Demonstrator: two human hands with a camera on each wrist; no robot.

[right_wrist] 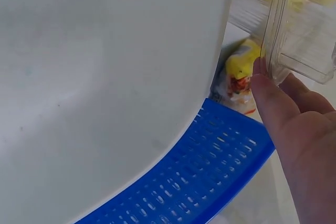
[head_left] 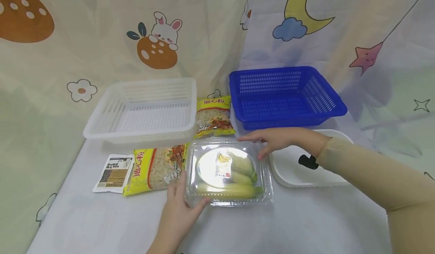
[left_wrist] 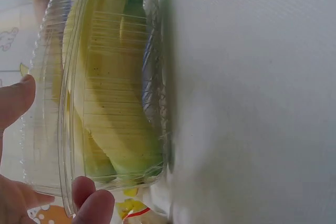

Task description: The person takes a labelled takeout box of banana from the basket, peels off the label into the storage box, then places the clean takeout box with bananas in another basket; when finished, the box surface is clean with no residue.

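A clear plastic clamshell box [head_left: 200, 188] with yellow-green bananas [left_wrist: 113, 93] inside lies on the white table between both hands. On its lid is a label [head_left: 223, 167] with a banana picture. My left hand [head_left: 178, 208] grips the near left corner, the thumb on the front edge and fingertips [left_wrist: 94, 203] at the rim. At the far right corner, my right hand [head_left: 280, 140] pinches the rim between thumb and fingers [right_wrist: 302, 98]. A yellow pasta packet [head_left: 154, 169] lies just left of the box, close to the left fingers.
Behind stand a white basket [head_left: 142, 135] and a blue basket [head_left: 292, 120], with another pasta packet [head_left: 214, 118] between them. A white pouch [head_left: 114, 173] lies at the left. Under the right forearm is a white tray-like piece [head_left: 289, 167] with a rounded rim.
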